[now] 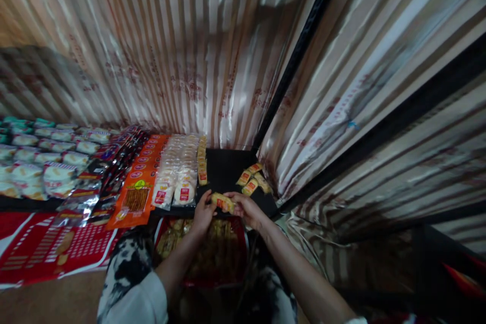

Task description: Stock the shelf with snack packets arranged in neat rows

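A small yellow snack packet [221,202] with a red label is held between my two hands, over the front edge of the black shelf [222,162]. My left hand [205,211] pinches its left end, while my right hand [245,207] grips the right end. Below them is a red basket [246,248] filled with similar yellow packets, partly covered by my left forearm. On the shelf, a row of yellow packets [202,162] stands lined up to the left. Several loose yellow packets [250,186] lie in a small heap at the right corner.
Left of the yellow row are clear bags of round white crackers [184,190], orange snack packs [136,187], dark packets [110,172] and white packets [58,177]. A red basket [56,248] stands at lower left. A black post [292,66] rises at the shelf's back corner, before striped sheeting [170,50].
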Demonstrator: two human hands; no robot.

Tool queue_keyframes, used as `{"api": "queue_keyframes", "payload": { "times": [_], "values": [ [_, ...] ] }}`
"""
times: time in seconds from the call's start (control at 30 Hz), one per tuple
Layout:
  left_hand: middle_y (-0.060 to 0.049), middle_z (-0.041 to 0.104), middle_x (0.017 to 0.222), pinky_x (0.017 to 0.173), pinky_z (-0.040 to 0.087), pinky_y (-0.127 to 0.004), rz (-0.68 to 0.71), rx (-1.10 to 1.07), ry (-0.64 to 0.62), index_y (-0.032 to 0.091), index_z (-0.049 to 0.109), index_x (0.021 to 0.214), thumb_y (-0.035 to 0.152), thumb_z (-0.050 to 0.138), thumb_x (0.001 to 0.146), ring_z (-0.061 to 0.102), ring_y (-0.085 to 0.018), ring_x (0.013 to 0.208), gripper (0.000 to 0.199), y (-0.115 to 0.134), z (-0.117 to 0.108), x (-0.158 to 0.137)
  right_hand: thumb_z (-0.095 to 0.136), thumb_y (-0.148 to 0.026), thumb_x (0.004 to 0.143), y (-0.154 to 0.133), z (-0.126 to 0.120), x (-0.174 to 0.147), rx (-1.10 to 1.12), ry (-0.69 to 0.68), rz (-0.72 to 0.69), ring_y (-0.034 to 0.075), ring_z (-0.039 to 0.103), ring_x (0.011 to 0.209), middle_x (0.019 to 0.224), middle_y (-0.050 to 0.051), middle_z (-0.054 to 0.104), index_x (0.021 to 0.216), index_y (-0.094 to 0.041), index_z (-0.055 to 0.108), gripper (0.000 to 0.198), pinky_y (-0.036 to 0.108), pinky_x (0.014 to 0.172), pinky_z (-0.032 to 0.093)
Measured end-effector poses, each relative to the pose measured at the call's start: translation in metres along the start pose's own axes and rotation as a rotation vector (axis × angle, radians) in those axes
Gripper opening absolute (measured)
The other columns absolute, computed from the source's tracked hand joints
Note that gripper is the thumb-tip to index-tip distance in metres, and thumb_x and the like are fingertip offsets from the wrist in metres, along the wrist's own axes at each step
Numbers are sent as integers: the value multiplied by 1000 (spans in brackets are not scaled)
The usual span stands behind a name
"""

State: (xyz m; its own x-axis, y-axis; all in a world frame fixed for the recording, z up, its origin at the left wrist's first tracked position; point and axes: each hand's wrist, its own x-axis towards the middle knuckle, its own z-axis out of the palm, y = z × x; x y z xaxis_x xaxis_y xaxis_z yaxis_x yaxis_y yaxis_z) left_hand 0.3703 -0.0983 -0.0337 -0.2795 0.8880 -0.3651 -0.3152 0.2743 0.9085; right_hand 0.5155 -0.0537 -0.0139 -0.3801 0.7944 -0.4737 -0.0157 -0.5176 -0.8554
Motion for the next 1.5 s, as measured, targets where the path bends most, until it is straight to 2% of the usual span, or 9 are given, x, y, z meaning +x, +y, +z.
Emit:
{"api": "queue_keyframes", "payload": {
  "times": [0.17, 0.3, 0.4, 0.5, 0.63, 0.77, 1.03, 1.2, 1.5],
  "values": [
    [-4, 66, 87, 43, 41, -13, 1, 26, -7, 15, 58, 101, 12, 60, 74, 60, -8, 59, 28, 4, -10, -1, 49, -29, 79, 2, 8, -1, 154, 0, 94, 13, 66, 58, 71, 5, 69, 97, -14, 60, 26, 18, 47, 44],
    [1, 61, 74, 41, 41, -15, -36, -36, 67, 15, 52, 93, 20, 65, 73, 59, -7, 47, 24, 1, -13, -3, 53, -45, 82, 8, 17, -1, 237, 51, -15, 13, 67, 65, 74, 5, 67, 90, -17, 59, 30, 18, 52, 47],
    [1, 59, 74, 42, 44, -17, -53, -95, 128, 16, 47, 91, 25, 66, 74, 63, -10, 50, 27, -5, -11, -5, 70, -41, 69, 20, 27, 3, 182, 81, -184, 13, 66, 73, 80, 2, 67, 91, -19, 58, 33, 20, 63, 49],
    [1, 58, 75, 46, 47, -18, -57, -150, 187, 16, 44, 90, 22, 65, 76, 66, -12, 56, 26, -10, -8, -6, 75, -36, 60, 31, 37, 13, 63, 151, -326, 14, 64, 74, 79, 0, 66, 92, -20, 57, 39, 24, 70, 50],
    [0, 58, 77, 48, 49, -19, -79, -191, 200, 16, 43, 92, 17, 61, 79, 67, -13, 60, 23, -13, -5, -4, 66, -35, 65, 27, 43, 28, -91, 189, -453, 15, 63, 79, 81, 0, 66, 94, -21, 57, 33, 28, 76, 49],
    [-1, 60, 75, 49, 48, -20, -104, -154, 207, 15, 47, 94, 18, 63, 77, 64, -11, 56, 23, -16, -7, 2, 59, -27, 69, 11, 42, 49, -305, 144, -488, 14, 61, 73, 81, -1, 65, 103, -22, 59, 34, 27, 70, 50],
    [-3, 62, 83, 45, 43, -16, -39, -11, 244, 16, 53, 93, 17, 58, 76, 59, -8, 54, 18, -20, -11, 18, 55, -17, 72, 1, 51, 85, -729, 282, -609, 13, 57, 76, 87, 1, 58, 112, -26, 61, 41, 26, 72, 50],
    [-8, 62, 91, 47, 45, -17, -1, 16, 250, 14, 54, 94, 9, 51, 75, 60, -9, 59, 20, -20, -10, 32, 53, -16, 75, 3, 60, 90, -773, 285, -612, 14, 58, 78, 95, 4, 56, 117, -25, 57, 44, 27, 72, 51],
    [-13, 65, 105, 70, 54, -29, 122, 11, 192, 14, 58, 102, 6, 53, 68, 64, -19, 86, 35, -28, -9, 43, 52, -20, 77, 26, 56, 92, -640, 323, -640, 19, 57, 102, 120, 11, 51, 129, -21, 45, 53, 32, 81, 53]
  ]
}}
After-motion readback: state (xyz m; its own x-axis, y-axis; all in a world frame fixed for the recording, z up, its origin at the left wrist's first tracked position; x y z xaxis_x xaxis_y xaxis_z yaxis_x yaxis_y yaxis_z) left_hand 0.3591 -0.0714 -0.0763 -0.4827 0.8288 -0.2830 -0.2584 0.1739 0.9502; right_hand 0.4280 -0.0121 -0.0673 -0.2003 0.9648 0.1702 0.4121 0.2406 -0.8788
